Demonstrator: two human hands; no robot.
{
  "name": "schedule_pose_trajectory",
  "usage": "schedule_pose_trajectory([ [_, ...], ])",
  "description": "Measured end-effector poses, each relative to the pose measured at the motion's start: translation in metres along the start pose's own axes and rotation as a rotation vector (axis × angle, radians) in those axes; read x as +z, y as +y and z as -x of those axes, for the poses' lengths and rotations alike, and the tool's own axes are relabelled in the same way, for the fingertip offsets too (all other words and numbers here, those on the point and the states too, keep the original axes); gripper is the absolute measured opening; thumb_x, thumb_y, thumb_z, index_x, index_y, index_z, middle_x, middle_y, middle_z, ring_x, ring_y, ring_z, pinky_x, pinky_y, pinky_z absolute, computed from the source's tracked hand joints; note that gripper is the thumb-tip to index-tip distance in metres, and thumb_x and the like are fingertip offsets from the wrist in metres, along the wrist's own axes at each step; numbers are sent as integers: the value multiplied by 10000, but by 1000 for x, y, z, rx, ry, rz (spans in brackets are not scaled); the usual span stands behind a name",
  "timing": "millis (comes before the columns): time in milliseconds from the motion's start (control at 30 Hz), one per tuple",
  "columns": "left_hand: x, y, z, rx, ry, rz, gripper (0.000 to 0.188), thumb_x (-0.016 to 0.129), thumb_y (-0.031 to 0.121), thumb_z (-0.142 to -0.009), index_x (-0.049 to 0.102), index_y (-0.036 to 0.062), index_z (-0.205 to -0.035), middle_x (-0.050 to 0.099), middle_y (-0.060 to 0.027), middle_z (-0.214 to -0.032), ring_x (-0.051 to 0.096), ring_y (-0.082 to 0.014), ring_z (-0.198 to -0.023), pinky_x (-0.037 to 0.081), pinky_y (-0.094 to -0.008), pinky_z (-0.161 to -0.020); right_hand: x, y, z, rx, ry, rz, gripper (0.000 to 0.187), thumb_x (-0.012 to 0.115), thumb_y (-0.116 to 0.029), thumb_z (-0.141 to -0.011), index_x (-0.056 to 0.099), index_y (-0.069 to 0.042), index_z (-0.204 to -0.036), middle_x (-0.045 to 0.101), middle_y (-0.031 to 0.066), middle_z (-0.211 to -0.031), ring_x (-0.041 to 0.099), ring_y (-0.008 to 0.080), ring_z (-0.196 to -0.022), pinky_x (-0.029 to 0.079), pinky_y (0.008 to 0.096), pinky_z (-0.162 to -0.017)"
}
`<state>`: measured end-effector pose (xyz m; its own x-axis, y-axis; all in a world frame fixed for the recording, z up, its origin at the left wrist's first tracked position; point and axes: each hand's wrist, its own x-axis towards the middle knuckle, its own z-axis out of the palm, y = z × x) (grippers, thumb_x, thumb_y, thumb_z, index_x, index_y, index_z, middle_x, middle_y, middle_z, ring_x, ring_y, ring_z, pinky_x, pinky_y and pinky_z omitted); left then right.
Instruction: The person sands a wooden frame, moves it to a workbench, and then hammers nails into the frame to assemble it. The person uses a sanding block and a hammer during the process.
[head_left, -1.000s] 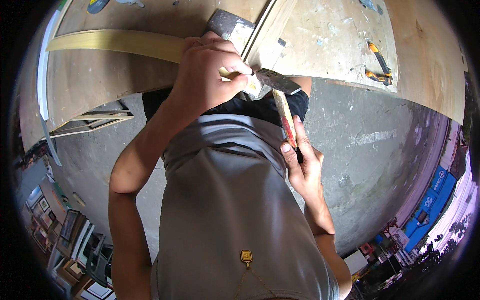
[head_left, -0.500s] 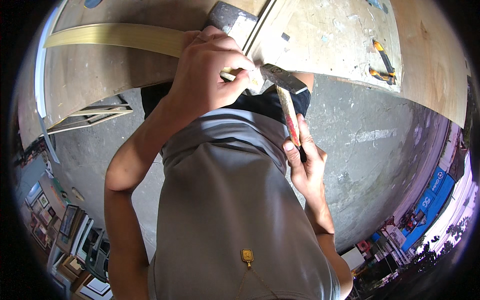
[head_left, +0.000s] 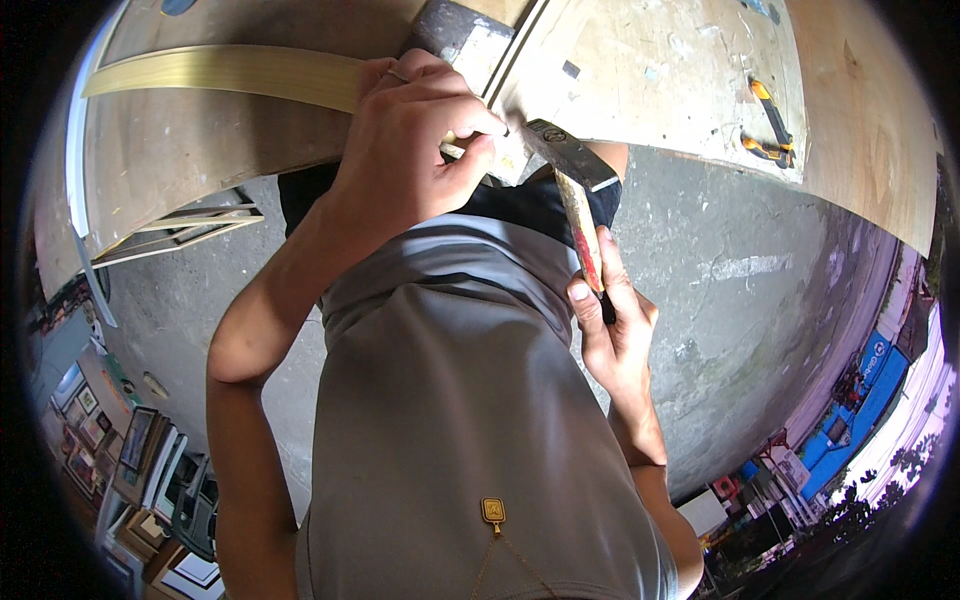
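Observation:
My left hand (head_left: 405, 135) is closed over the near end of a long pale-yellow wooden strip (head_left: 230, 75), which runs off to the left above the bench. Thumb and forefinger are pinched close together at that end. A tiny dark tip, perhaps a nail, shows at the fingertips, too small to be sure. In my right hand (head_left: 618, 320) is a hammer (head_left: 577, 225), gripped low on its worn, red-stained wooden handle. Its dark metal head (head_left: 570, 155) is a short gap to the right of my left fingertips.
On the wooden workbench (head_left: 660, 90) lie pliers (head_left: 770, 125) with orange-and-black handles, at the right. A dark metal block (head_left: 450, 35) sits behind my left hand. Thin wooden frames (head_left: 185, 232) stand below the bench at left, over the grey concrete floor (head_left: 740, 300).
The hammer head has shifted very slightly down and right. My left hand and the strip have moved a touch to the left. Both holds are the same.

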<state>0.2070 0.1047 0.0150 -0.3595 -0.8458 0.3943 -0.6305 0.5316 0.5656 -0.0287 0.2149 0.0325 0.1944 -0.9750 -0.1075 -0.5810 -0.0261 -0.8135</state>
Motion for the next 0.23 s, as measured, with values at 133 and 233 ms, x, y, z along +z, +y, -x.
schedule_pose_trajectory([
  [133, -2, 2, -2, -3, -26, -19, 86, 664, 83, -664, 662, 72, -749, 575, -47, -694, 551, -223, -761, 378, -346, -774, 1, 3, -4, -119, 22, 66, 457, 591, -77, -856, 452, 2, -1284, 589, 232, -1114, 643, 321, -919, 516, 336, -747],
  [233, -4, 2, -2, -8, -49, -42, 82, 652, 87, -673, 662, 74, -753, 597, -54, -728, 557, -219, -785, 378, -352, -785, 0, -1, 0, -48, 21, 38, 460, 590, -76, -857, 448, -1, -1288, 599, 227, -1097, 645, 327, -911, 518, 343, -753],
])
